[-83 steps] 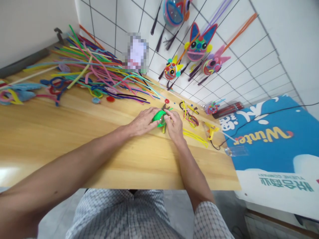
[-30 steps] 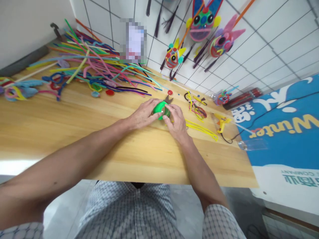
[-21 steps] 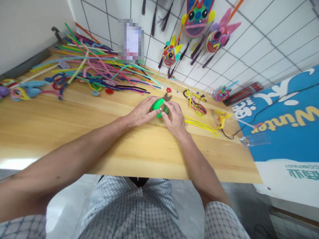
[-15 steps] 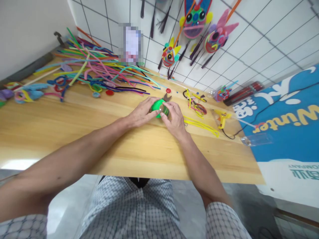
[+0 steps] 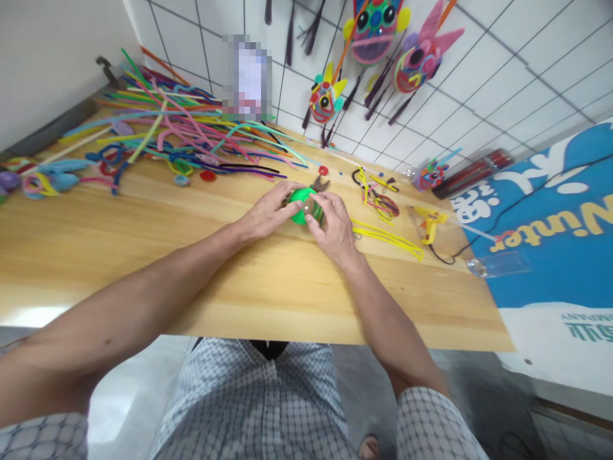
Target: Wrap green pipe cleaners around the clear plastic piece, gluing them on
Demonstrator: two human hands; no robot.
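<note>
A small round green piece (image 5: 297, 213), ridged as if wound from cord, is held between my two hands just above or on the wooden table; a clear, shiny part shows in its middle. My left hand (image 5: 269, 212) wraps its left side, thumb across the front. From the right, my right hand (image 5: 332, 225) grips it with thumb and forefinger. Just beyond my fingers lie the jaws of a pair of pliers (image 5: 322, 183), handles hidden. A red disc (image 5: 324, 170) rests behind them. Bent yellow chenille stems (image 5: 390, 238) lie right of my right hand.
A heap of coloured chenille stems (image 5: 201, 131) covers the back left. At right are a yellow glue gun (image 5: 431, 225) with its cord, a clear plastic bottle (image 5: 500, 264) and a blue banner (image 5: 527, 255). Colourful fish-like ornaments (image 5: 325, 102) with tassels hang along the tiled wall.
The green piece has turned slightly in my hands, showing more of its ridged side. Both hands keep their hold, and the whole view has shifted a little.
</note>
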